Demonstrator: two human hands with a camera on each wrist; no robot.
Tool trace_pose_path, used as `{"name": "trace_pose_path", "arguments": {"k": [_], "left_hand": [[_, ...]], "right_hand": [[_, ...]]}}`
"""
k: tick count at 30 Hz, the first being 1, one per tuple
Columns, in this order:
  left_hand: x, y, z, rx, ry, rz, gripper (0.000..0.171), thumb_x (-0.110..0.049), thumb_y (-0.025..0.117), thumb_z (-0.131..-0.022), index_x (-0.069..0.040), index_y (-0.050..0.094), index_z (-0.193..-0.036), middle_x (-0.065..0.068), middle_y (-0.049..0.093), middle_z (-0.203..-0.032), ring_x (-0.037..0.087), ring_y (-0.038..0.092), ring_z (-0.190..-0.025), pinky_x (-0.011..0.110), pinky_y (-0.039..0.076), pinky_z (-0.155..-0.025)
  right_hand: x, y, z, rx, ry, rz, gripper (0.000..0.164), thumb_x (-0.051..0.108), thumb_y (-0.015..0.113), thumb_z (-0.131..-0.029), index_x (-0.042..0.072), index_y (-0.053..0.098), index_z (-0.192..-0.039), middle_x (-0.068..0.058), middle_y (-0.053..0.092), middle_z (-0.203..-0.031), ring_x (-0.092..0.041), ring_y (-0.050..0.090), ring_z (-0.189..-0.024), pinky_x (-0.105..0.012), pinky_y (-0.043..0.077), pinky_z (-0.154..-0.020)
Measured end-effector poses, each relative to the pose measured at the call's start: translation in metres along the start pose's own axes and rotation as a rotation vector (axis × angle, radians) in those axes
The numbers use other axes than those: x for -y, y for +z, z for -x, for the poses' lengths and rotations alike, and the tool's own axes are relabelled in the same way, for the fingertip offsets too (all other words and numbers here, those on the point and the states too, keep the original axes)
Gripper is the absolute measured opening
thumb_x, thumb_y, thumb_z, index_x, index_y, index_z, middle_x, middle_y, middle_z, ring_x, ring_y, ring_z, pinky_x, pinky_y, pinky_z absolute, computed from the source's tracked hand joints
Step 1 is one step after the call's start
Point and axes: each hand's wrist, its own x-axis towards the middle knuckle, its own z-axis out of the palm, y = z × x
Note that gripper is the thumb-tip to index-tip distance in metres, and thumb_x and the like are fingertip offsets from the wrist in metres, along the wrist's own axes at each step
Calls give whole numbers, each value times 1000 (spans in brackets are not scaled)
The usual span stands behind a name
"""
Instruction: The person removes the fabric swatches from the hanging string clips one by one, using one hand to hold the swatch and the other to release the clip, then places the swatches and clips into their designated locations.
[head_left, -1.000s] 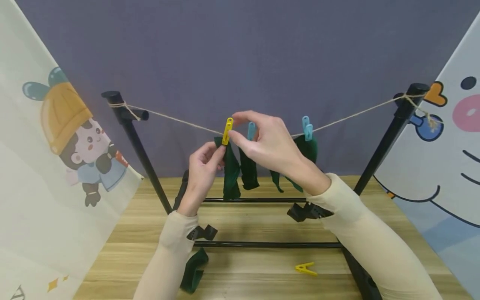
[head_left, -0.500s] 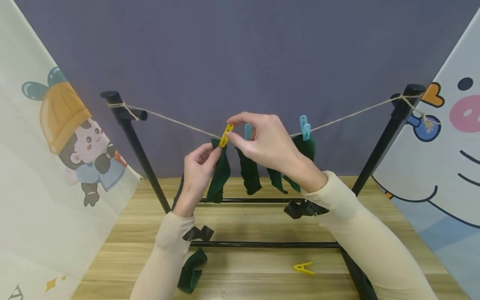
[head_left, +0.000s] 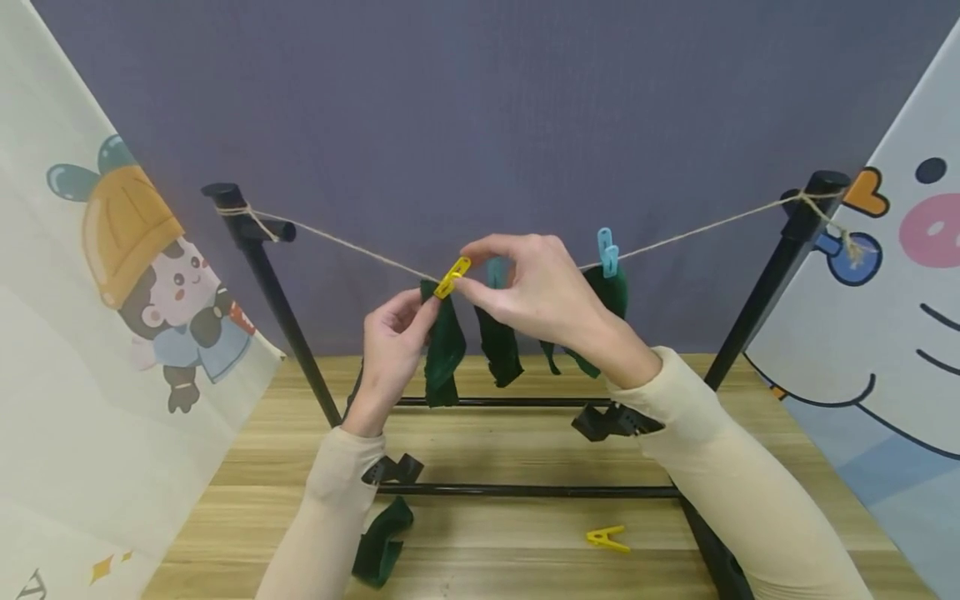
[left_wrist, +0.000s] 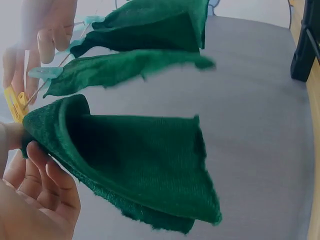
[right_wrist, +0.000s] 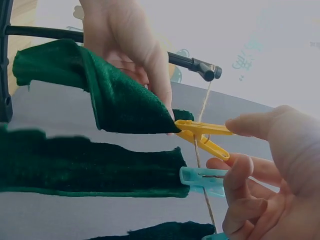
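My right hand (head_left: 551, 287) pinches a yellow clothespin (head_left: 453, 277) by its handle ends, thumb on one and fingertips at the other. In the right wrist view the clothespin's (right_wrist: 202, 135) tip meets the upper corner of a dark green cloth strip (right_wrist: 125, 100), and the twine runs across it. The left hand (head_left: 393, 346) holds that strip by its top edge, thumb and fingers right under the clothespin. The rest of the strip (left_wrist: 130, 150) hangs folded and loose. Close beside my right fingers, a light blue clothespin (right_wrist: 202, 180) holds another green strip (right_wrist: 90, 165).
The twine (head_left: 360, 250) sags between two black posts (head_left: 277, 304). Farther right, a pair of light blue clothespins (head_left: 608, 252) holds more green cloth (head_left: 609, 292). On the wooden table lie a curled green strip (head_left: 381, 546) and a yellow clothespin (head_left: 607, 537), near a black crossbar (head_left: 532, 492).
The yellow clothespin has tilted over to the right and dropped slightly, with both hands shifting a little down and left. The held strip has swung left and partly back.
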Motion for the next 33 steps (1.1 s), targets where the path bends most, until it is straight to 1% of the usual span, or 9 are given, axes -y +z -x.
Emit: {"name": "trace_pose_path", "arguments": {"k": [4, 7, 9, 13, 18, 21, 25, 28, 33], "left_hand": [[0, -1, 1, -13, 0, 5, 21, -14, 68, -106, 2, 75, -117, -12, 68, -77, 7, 55, -64, 21, 47, -59], [-1, 0, 1, -17, 8, 16, 21, -13, 68, -106, 3, 74, -118, -13, 68, -77, 7, 54, -65, 21, 48, -60], [-2, 0, 1, -18, 11, 21, 21, -13, 67, -106, 3, 74, -118, -13, 68, -78, 7, 55, -66, 21, 49, -61], [-2, 1, 1, -18, 9, 26, 21, -13, 67, -106, 3, 74, -118, -13, 69, -80, 7, 55, -67, 22, 51, -62], [-2, 0, 1, -17, 8, 20, 22, -13, 67, -106, 3, 73, -120, -13, 70, -82, 6, 59, -69, 22, 53, -64], [-2, -1, 2, -23, 4, 13, 21, -13, 67, -106, 2, 73, -119, -13, 70, -82, 6, 60, -69, 22, 53, -62], [-2, -2, 2, -25, 2, 13, 20, -14, 67, -106, 1, 73, -118, -13, 69, -80, 6, 56, -66, 23, 49, -58], [-3, -1, 3, -20, 7, 19, 21, -14, 67, -106, 1, 73, -118, -13, 69, -79, 6, 57, -66, 24, 50, -58], [-2, -2, 3, -15, -7, 36, 18, -13, 66, -106, 0, 72, -117, -12, 70, -80, 6, 60, -65, 21, 53, -59]], "right_hand": [[1, 0, 0, -7, -6, -20, 32, 35, 78, -98, 15, 79, -123, 2, 81, -108, -15, 45, -41, -31, 34, -43], [0, 0, 1, -16, -11, -20, 31, 35, 80, -98, 16, 80, -122, 3, 81, -93, -16, 42, -38, -31, 32, -41], [-1, 0, 2, -23, -16, -16, 30, 33, 80, -98, 16, 81, -122, 3, 78, -79, -16, 39, -37, -31, 30, -40], [-3, 1, 5, -55, -34, -18, 29, 31, 81, -97, 14, 81, -121, 2, 74, -67, -14, 35, -35, -30, 29, -40], [-5, 3, 7, -104, -50, -31, 28, 27, 82, -97, 12, 81, -120, 0, 77, -74, -13, 35, -35, -30, 29, -39], [-6, 5, 10, -135, -60, -26, 27, 24, 82, -96, 11, 81, -120, 1, 74, -70, -13, 35, -35, -30, 28, -38], [-8, 7, 12, -166, -86, -18, 28, 24, 82, -97, 10, 81, -121, 4, 57, -51, -10, 31, -34, -28, 27, -38], [-9, 7, 12, -202, -109, -21, 27, 24, 82, -97, 10, 81, -121, 7, 51, -46, -9, 29, -33, -27, 25, -37], [-7, 5, 14, -250, -147, -38, 25, 20, 83, -96, 8, 82, -118, 6, 50, -45, -8, 27, -33, -26, 23, -37]]}}
